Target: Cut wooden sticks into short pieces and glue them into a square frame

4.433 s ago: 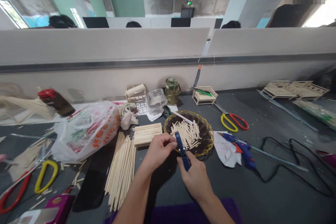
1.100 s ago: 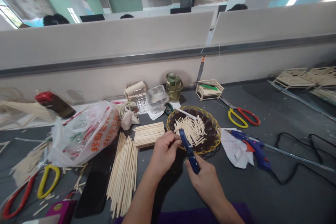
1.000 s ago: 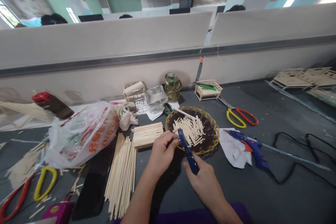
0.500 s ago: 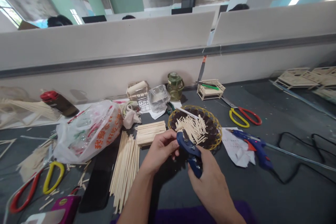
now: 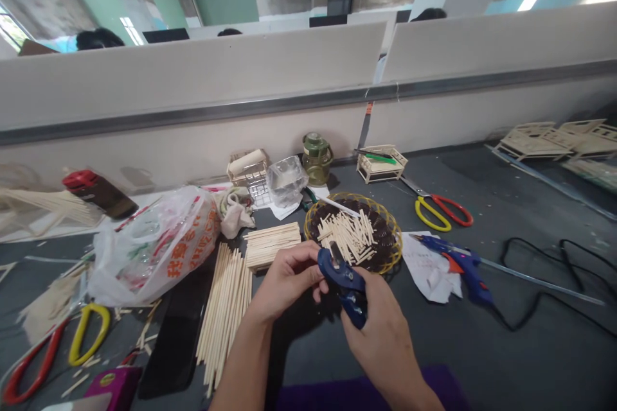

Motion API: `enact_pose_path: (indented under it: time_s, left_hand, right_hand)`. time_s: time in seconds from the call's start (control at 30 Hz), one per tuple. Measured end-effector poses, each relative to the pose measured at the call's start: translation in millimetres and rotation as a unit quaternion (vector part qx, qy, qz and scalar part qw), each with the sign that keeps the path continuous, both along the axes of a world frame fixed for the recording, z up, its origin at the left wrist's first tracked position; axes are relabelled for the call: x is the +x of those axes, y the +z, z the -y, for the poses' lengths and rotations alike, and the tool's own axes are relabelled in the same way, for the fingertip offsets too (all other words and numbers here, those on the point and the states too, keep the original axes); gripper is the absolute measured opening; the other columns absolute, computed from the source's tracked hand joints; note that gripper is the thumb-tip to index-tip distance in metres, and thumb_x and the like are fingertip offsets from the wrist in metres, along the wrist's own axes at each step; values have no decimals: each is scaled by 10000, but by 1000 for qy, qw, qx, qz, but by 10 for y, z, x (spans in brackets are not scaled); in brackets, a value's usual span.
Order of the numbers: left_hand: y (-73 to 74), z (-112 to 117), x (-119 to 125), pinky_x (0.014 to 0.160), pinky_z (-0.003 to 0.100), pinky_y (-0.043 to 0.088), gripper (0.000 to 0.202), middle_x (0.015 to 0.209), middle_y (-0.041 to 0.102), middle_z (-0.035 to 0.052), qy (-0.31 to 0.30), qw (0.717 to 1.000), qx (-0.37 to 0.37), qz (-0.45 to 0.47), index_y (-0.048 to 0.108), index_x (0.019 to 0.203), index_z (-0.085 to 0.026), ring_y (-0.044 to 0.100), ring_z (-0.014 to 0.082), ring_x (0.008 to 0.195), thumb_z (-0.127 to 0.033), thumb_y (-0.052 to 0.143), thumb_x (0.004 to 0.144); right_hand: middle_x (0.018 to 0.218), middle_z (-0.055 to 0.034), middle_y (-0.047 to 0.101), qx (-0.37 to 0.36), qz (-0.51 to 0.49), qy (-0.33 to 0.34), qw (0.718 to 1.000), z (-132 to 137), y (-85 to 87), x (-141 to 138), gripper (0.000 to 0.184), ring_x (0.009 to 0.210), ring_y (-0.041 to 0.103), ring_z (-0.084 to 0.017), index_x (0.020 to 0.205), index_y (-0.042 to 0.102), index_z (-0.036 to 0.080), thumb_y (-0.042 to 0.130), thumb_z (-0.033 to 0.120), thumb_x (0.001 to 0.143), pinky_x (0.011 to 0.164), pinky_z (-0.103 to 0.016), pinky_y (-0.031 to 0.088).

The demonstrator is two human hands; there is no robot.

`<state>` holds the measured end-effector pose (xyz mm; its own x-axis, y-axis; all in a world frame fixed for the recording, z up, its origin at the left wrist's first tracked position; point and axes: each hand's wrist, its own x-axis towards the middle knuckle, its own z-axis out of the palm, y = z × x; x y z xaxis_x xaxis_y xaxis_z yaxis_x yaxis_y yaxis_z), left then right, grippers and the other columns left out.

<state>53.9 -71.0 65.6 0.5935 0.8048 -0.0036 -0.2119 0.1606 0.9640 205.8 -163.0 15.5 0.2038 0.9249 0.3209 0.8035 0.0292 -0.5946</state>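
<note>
My right hand (image 5: 383, 340) is wrapped around the handles of a blue hand cutter (image 5: 343, 273), its head pointing up and to the left. Close beside the cutter's jaws, my left hand (image 5: 294, 276) has thumb and fingers pinched together; whatever they hold is hidden. Behind the cutter, a brown woven basket with a yellow rim (image 5: 396, 231) carries a heap of short cut sticks (image 5: 349, 234). Left of my left hand lie a stack of medium-length sticks (image 5: 272, 243) and a bundle of long thin sticks (image 5: 222, 314).
A blue glue gun (image 5: 463, 263) rests on crumpled paper (image 5: 431, 286) at right, its cord trailing. Scissors (image 5: 441, 212) lie behind it, more scissors (image 5: 89, 334) at left. A plastic bag (image 5: 154, 244), dark phone-like slab (image 5: 176, 340), green jar (image 5: 317, 159) and small stick frame (image 5: 380, 167) stand around.
The whole view has shifted slightly, with things sitting a little further left. The cutter's handles look somewhat closer together. Both hands keep nearly the same pose.
</note>
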Motion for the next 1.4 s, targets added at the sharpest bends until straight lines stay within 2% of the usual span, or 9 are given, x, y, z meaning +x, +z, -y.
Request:
enact_pose_path:
  time_s: [0.33, 0.67, 0.87, 1.0, 1.1, 1.2, 1.4]
  left_hand:
    - [42, 16, 11, 457, 193, 498, 180, 688, 556, 23, 6, 1000, 5, -29, 655, 743, -99, 598, 102, 531, -273, 672, 786]
    - [61, 20, 17, 420, 188, 481, 206, 680, 541, 9, 2, 999, 3, -35, 642, 754, -102, 581, 90, 488, -304, 680, 775]
    - [69, 22, 22, 407, 188, 474, 280, 661, 541, 4, 8, 999, 0, -49, 622, 726, -105, 563, 84, 466, -374, 690, 755]
    - [66, 32, 25, 393, 179, 458, 315, 592, 526, -12, 13, 998, -2, -69, 592, 710, -114, 532, 74, 437, -414, 671, 763]
    - [77, 51, 43, 377, 176, 438, 307, 547, 501, -29, 23, 996, 2, -91, 573, 708, -124, 493, 66, 409, -412, 662, 769]
    - [91, 65, 61, 365, 175, 413, 281, 509, 478, -45, 27, 993, 7, -117, 561, 714, -138, 446, 60, 385, -397, 648, 779]
    - [79, 31, 84, 366, 160, 280, 259, 491, 428, -58, 65, 985, 39, -156, 578, 698, -138, 358, 43, 381, -375, 630, 789]
  right_hand:
    - [1090, -104, 559, -14, -30, 13, 999, 33, -11, -15, 462, 1043, 532, -261, 1209, 425, 200, 509, 171, 756, 904, -454, 450]
    - [1108, -108, 571, -54, -47, 14, 997, 56, 48, -47, 472, 1069, 537, -263, 1210, 436, 195, 498, 176, 743, 915, -446, 451]
    - [1155, -115, 575, -71, -60, 24, 995, 55, 58, -58, 503, 1108, 541, -255, 1237, 437, 181, 487, 175, 737, 942, -414, 448]
    - [1078, -97, 613, -73, -72, 26, 994, 54, 77, -49, 419, 1020, 590, -243, 1170, 477, 193, 492, 185, 751, 868, -374, 480]
    - [933, -66, 642, -97, -85, 39, 991, 58, 91, -39, 261, 867, 631, -225, 1049, 519, 208, 478, 199, 792, 740, -323, 493]
    - [809, -49, 642, -130, -91, 43, 986, 52, 100, -35, 146, 738, 633, -210, 957, 529, 205, 458, 236, 833, 646, -288, 464]
    - [702, -26, 621, -149, -85, 55, 984, -30, 100, -10, 85, 636, 602, -191, 874, 526, 202, 459, 212, 823, 587, -260, 396]
